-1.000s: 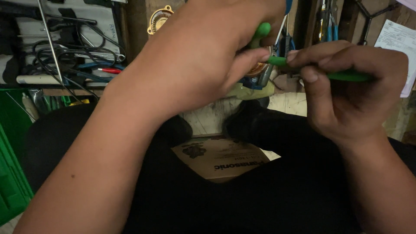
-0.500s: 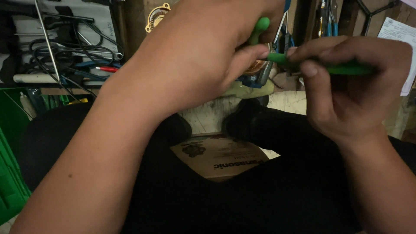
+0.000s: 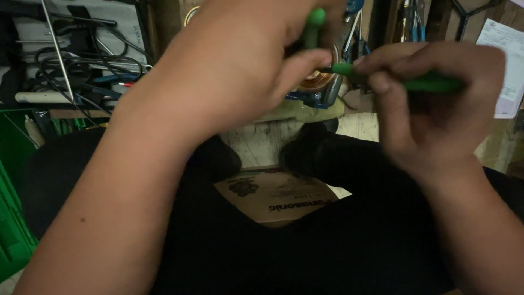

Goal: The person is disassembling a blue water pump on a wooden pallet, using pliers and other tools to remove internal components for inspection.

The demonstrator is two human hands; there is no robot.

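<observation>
My left hand (image 3: 240, 71) fills the upper middle of the view, fingers closed around a small part with a copper-coloured coil (image 3: 316, 82) and a green stick (image 3: 314, 24) rising behind the thumb. My right hand (image 3: 436, 104) grips a green-handled tool (image 3: 431, 83) lying sideways, its tip pointing left and meeting the coil by my left thumb. Most of the held part is hidden behind my left hand. Below the hands my lap is covered in black cloth (image 3: 305, 246).
A brown cardboard piece (image 3: 275, 196) lies between my knees. Cables, rods and tools (image 3: 76, 71) crowd the shelf at the left. A green crate (image 3: 11, 218) stands at the left edge. A sheet of paper (image 3: 505, 60) hangs at the right.
Both hands have shifted slightly up and left. The tool tip has stayed against the coil.
</observation>
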